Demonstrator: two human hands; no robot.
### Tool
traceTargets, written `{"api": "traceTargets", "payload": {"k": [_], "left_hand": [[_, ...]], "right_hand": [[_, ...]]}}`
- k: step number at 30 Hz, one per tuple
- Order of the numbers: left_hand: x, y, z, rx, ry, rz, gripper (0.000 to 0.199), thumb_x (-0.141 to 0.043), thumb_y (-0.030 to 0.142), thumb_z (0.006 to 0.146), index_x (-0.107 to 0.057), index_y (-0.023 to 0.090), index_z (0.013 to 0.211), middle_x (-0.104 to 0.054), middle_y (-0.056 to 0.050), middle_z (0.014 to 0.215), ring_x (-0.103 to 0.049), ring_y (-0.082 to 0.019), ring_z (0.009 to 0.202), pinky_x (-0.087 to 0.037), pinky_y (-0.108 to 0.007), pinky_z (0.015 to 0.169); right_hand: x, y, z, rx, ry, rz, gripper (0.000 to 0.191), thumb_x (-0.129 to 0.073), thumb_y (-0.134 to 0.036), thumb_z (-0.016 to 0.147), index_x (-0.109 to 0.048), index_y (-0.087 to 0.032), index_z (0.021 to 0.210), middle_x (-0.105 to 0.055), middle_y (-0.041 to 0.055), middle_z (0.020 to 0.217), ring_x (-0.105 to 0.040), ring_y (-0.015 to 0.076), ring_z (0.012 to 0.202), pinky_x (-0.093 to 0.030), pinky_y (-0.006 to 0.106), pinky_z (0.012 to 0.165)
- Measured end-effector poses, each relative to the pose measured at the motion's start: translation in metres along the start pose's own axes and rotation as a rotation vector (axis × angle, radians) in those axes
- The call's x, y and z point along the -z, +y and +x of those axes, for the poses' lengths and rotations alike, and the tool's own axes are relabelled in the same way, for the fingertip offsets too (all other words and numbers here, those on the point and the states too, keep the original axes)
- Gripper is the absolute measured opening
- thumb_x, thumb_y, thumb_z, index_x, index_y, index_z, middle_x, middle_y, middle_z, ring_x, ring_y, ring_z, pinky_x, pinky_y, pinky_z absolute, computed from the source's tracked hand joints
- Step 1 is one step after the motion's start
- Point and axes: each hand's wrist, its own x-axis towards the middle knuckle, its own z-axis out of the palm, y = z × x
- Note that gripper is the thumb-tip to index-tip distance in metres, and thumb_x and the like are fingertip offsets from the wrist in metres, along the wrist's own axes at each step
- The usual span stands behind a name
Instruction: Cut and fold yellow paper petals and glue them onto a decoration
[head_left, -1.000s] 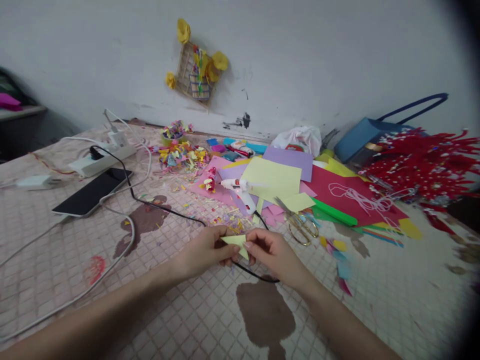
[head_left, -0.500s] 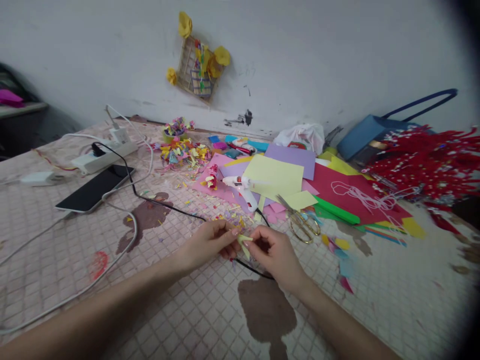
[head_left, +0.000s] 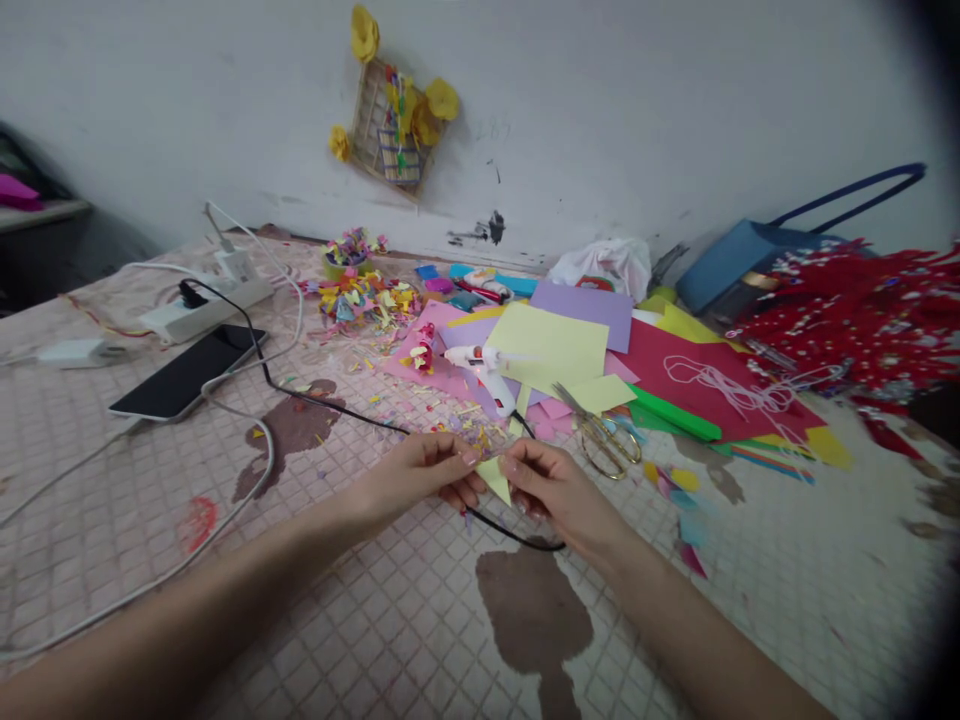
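A small pale-yellow piece of paper [head_left: 496,480], pointed at its lower end, is held between both hands above the table. My left hand [head_left: 435,470] pinches its left edge between thumb and fingers. On the other side my right hand [head_left: 544,485] grips the top right of the same piece. Just beyond the hands lies a white glue gun [head_left: 487,375], its black cord [head_left: 517,538] running beneath them. Gold-handled scissors [head_left: 602,438] rest to the right of the glue gun, partly on cut paper.
Sheets of yellow paper [head_left: 551,345], purple paper [head_left: 585,312] and red paper [head_left: 675,385] lie at the back. Paper scraps [head_left: 367,300] are heaped near a small pot. A black-screened tablet [head_left: 191,372] and a power strip [head_left: 206,310] sit at left. A blue bag [head_left: 739,260] stands back right.
The paper piece has turned between my fingers and now shows a broader triangular face. My right hand has shifted its grip slightly. The view has tilted a little downward.
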Motion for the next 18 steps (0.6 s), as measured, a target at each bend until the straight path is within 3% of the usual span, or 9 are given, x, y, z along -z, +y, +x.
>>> {"api": "traceTargets", "payload": {"k": [6,14,18], "left_hand": [[0.0019,-0.0011,0.0008,-0.010,-0.025,-0.012,0.024,-0.058,0.035,0.081,-0.058,0.012,0.082,-0.066,-0.004,0.076,-0.060,-0.010,0.062,-0.047,-0.023,0.061],[0.0070,0.0004,0.0008,-0.045,-0.066,0.045,0.022,-0.060,0.031,0.079,-0.060,0.012,0.089,-0.064,-0.004,0.078,-0.058,-0.010,0.067,-0.046,-0.024,0.067],[0.0057,-0.0018,0.0027,-0.070,-0.003,0.034,0.028,-0.066,0.025,0.073,-0.054,0.012,0.095,-0.063,-0.004,0.081,-0.058,-0.011,0.069,-0.045,-0.024,0.062]], "right_hand": [[-0.0037,-0.0027,-0.0026,-0.056,-0.029,0.063,0.028,-0.064,-0.042,0.074,-0.053,-0.017,0.068,-0.044,-0.0072,0.048,-0.031,0.0031,0.038,-0.022,0.015,0.036],[-0.0025,-0.0001,-0.0008,-0.007,0.006,0.075,0.023,-0.060,-0.040,0.078,-0.054,-0.018,0.074,-0.045,-0.0057,0.055,-0.037,0.0042,0.043,-0.026,0.014,0.036],[-0.0013,0.0019,0.0009,0.065,0.062,-0.041,0.024,-0.055,-0.041,0.082,-0.052,-0.018,0.074,-0.045,-0.0063,0.051,-0.038,0.0047,0.041,-0.028,0.015,0.037]]}}
